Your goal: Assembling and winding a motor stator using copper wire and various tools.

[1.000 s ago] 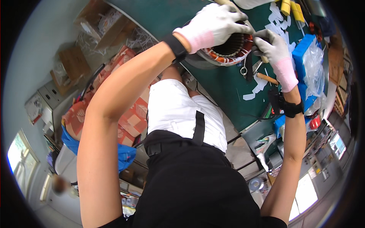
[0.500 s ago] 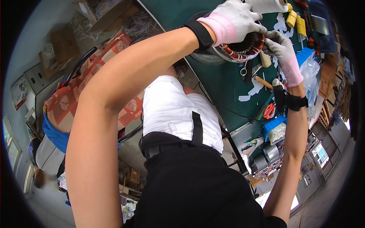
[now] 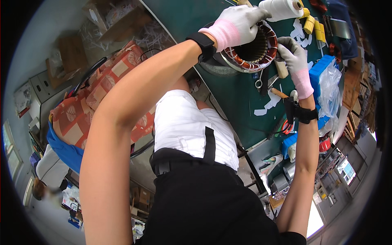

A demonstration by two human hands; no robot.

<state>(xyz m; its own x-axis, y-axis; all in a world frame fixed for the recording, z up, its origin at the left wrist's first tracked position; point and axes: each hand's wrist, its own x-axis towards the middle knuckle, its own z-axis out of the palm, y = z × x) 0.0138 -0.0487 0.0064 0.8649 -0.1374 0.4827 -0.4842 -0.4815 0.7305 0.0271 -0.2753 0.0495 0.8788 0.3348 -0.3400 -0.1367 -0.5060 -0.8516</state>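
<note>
A round motor stator (image 3: 272, 45) with copper windings laced in white cord lies on the green bench, its dark slotted bore facing up. My left hand (image 3: 236, 27), in a white and grey glove with a pink cuff, is over the stator's far left rim, fingers bent together. Just off the right side of the windings is my gloved right hand (image 3: 293, 55), thumb and fingers pinched. Whatever either hand grips is too small to see. Beyond the stator lies a spool of white cord (image 3: 279, 10).
Right of the stator lie a wrench (image 3: 258, 84), a wooden-handled tool (image 3: 279, 93), paper scraps (image 3: 261, 111) and red-handled scissors (image 3: 287, 127). Yellow rolls (image 3: 309, 24) and a blue bin (image 3: 315, 73) with a plastic bag (image 3: 329, 87) are farther right. A cloth-covered chair (image 3: 92, 96) stands left.
My left hand has shifted left and slightly down; my right hand has moved a little left. More of the stator's ring and bore now shows between them.
</note>
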